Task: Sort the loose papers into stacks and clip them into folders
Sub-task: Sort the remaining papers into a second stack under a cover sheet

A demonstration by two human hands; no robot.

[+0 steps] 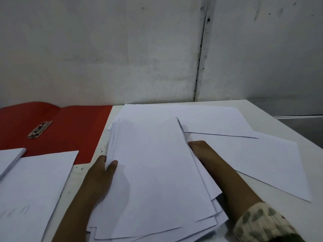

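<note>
A loose, uneven stack of blank white papers (153, 180) lies mid-worktop (262, 109), edges fanned. The left hand (99, 179) pinches its left edge, thumb on top; the right hand (208, 156) lies under its right edge, its grip hidden

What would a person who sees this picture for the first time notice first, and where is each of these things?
The eye goes first to the uneven bundle of white papers in the middle, held at its edges by the left hand and the right hand. Next comes the open red folder at the far left of the white table, with a metal clip on it. More loose sheets lie to the right.
</note>
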